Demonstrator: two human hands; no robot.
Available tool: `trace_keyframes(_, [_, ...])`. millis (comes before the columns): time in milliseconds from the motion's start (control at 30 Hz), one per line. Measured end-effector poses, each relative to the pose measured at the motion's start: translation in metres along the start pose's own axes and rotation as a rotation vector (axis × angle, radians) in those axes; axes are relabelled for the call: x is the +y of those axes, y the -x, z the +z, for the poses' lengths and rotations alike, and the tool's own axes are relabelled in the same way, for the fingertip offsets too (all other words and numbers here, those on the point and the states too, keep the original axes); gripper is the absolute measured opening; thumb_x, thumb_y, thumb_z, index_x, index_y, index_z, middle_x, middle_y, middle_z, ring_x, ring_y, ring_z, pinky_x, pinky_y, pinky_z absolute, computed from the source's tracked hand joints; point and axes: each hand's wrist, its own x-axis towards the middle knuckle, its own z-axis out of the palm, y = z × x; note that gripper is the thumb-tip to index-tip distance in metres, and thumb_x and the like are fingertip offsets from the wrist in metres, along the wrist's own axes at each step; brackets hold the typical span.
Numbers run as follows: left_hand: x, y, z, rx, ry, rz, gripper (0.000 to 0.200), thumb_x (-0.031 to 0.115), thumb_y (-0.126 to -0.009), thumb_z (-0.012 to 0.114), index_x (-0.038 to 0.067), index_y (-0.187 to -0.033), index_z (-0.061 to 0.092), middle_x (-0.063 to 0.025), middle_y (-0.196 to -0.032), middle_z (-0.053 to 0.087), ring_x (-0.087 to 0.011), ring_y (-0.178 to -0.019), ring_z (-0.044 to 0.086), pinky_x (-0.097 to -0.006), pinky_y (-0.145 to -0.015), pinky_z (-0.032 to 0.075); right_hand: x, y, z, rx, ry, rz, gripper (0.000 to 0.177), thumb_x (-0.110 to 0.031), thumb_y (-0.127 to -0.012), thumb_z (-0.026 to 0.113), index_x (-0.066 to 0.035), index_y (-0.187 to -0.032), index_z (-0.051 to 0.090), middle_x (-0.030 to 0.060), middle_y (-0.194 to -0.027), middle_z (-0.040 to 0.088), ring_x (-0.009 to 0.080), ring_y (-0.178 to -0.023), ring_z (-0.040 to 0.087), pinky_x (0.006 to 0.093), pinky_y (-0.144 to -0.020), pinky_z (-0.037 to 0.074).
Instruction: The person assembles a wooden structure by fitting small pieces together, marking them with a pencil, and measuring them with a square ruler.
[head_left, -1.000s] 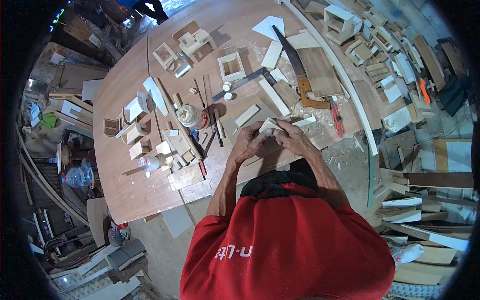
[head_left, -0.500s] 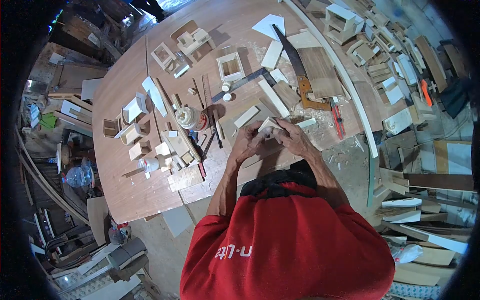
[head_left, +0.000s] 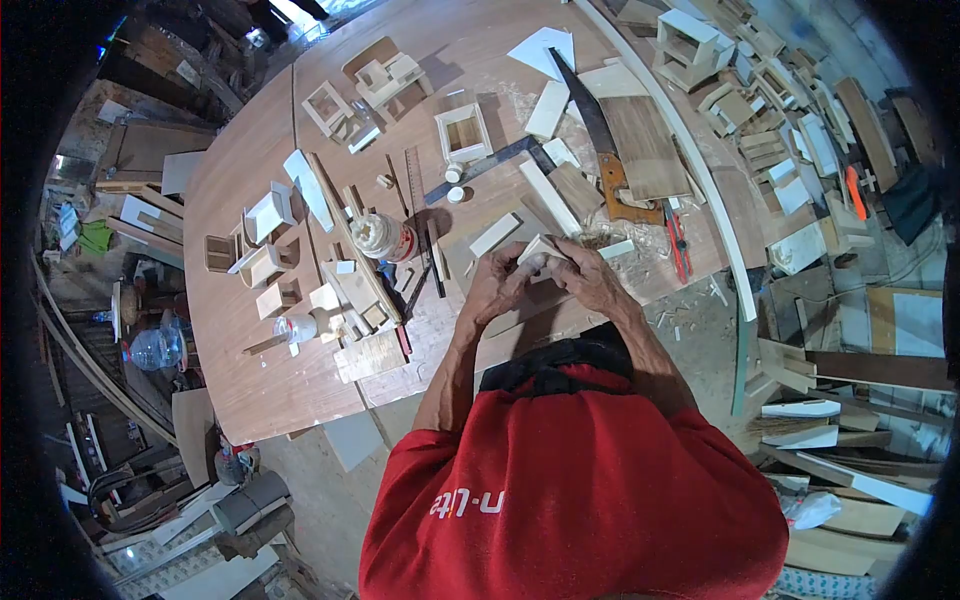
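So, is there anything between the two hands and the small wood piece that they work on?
Nothing visible stands between them. The left hand and the right hand both grip the small wood piece directly, over the table.

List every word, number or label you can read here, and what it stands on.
White print on the red shirt: upside down, warped, unreadable.
Red label on the clear glue bottle: too small to read.
Slim tan ruler: markings too blurred.
Small pale wooden piece being held: no text.
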Motion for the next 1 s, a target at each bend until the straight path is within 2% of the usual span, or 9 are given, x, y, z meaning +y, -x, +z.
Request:
trace_keyframes(233, [-0.001, 0.0, 0.0, 0.023, 0.008, -0.002, 0.033, 0.034, -0.09, 0.066, 0.003, -0.101, 0.069, -0.0005, -0.068, 0.059, -0.0072, -0.058, 0.049, -0.0257, -0.052, 0.039, -0.003, -0.001, 0.001, 0.004, 0.005, 0.015, 0.03, -0.024, -0.096, 0.052, 0.002, -0.109, 0.055, -0.0004, -0.067, 0.048, 0.0091, -0.061, 0.044, 0.0265, -0.055, 0.04])
trace_keyframes(467, [-0.005, -0.001, -0.004, 0.056, 0.021, -0.052, 0.034, 0.034, -0.089, 0.066, 0.002, -0.1, 0.068, 0.0004, -0.062, 0.056, -0.0069, -0.055, 0.046, -0.0265, -0.049, 0.036, 0.009, -0.007, 0.003, -0.034, -0.025, 0.067, 0.032, -0.026, -0.096, 0.053, 0.002, -0.112, 0.055, 0.0013, -0.07, 0.051, 0.0092, -0.062, 0.047, 0.0262, -0.056, 0.041])
trace_keyframes(533, [-0.008, -0.004, -0.013, 0.004, -0.139, -0.046, 0.037, 0.038, -0.088, 0.066, 0.003, -0.098, 0.068, -0.0037, -0.055, 0.053, -0.0107, -0.05, 0.043, -0.0295, -0.048, 0.036, 0.034, -0.014, 0.007, 0.028, 0.242, -0.183, 0.036, -0.026, -0.096, 0.054, 0.002, -0.119, 0.055, 0.0049, -0.08, 0.058, 0.0103, -0.067, 0.053, 0.0252, -0.06, 0.046])
trace_keyframes(633, [0.002, -0.007, -0.025, -0.036, -0.456, 0.078, 0.039, 0.041, -0.088, 0.064, 0.003, -0.097, 0.068, -0.0108, -0.052, 0.051, -0.0195, -0.046, 0.047, -0.0353, -0.048, 0.039, 0.03, -0.015, 0.006, 0.135, 0.294, -0.306, 0.039, -0.025, -0.094, 0.056, 0.001, -0.123, 0.054, 0.0073, -0.091, 0.062, 0.0118, -0.073, 0.059, 0.0263, -0.067, 0.051])
trace_keyframes(667, [0.001, -0.009, -0.027, -0.032, -0.453, 0.076, 0.039, 0.041, -0.088, 0.064, 0.003, -0.097, 0.068, -0.0108, -0.052, 0.051, -0.0195, -0.046, 0.047, -0.0353, -0.048, 0.039, 0.025, -0.014, 0.004, 0.13, 0.295, -0.306, 0.039, -0.025, -0.094, 0.056, 0.001, -0.123, 0.054, 0.0073, -0.091, 0.062, 0.0118, -0.073, 0.059, 0.0263, -0.067, 0.051])
trace_keyframes(733, [-0.001, -0.014, -0.031, -0.11, -0.463, 0.225, 0.039, 0.041, -0.087, 0.062, 0.002, -0.092, 0.066, -0.0176, -0.057, 0.055, -0.0324, -0.052, 0.055, -0.0416, -0.053, 0.043, -0.005, -0.013, -0.004, -0.027, -0.078, 0.131, 0.043, -0.028, -0.089, 0.061, 0.004, -0.118, 0.058, 0.0141, -0.108, 0.062, 0.0202, -0.093, 0.061, 0.0321, -0.075, 0.051])
trace_keyframes(833, [0.004, -0.017, -0.04, -0.161, -0.61, 0.28, 0.034, 0.036, -0.085, 0.064, 0.002, -0.086, 0.065, -0.0196, -0.063, 0.059, -0.0394, -0.062, 0.06, -0.0457, -0.058, 0.045, -0.027, -0.016, -0.013, -0.158, -0.09, 0.287, 0.041, -0.025, -0.087, 0.063, 0.002, -0.117, 0.06, 0.0128, -0.102, 0.066, 0.02, -0.09, 0.063, 0.0323, -0.078, 0.052])
trace_keyframes(933, [0.012, -0.022, -0.049, -0.292, -0.702, 0.34, 0.027, 0.027, -0.087, 0.066, 0.0, -0.089, 0.066, -0.0151, -0.069, 0.065, -0.032, -0.059, 0.058, -0.039, -0.058, 0.047, -0.023, -0.02, -0.013, -0.15, -0.095, 0.183, 0.037, -0.023, -0.085, 0.065, -0.001, -0.114, 0.062, 0.0104, -0.094, 0.068, 0.019, -0.083, 0.063, 0.0323, -0.074, 0.052])
trace_keyframes(1000, [0.021, -0.024, -0.049, -0.319, -0.785, 0.326, 0.026, 0.026, -0.085, 0.067, 0.001, -0.089, 0.065, -0.016, -0.072, 0.066, -0.0344, -0.062, 0.059, -0.0405, -0.059, 0.047, -0.019, -0.023, -0.014, -0.154, -0.05, 0.113, 0.034, -0.024, -0.085, 0.066, -0.001, -0.111, 0.064, 0.0096, -0.092, 0.068, 0.0187, -0.083, 0.063, 0.032, -0.074, 0.052])
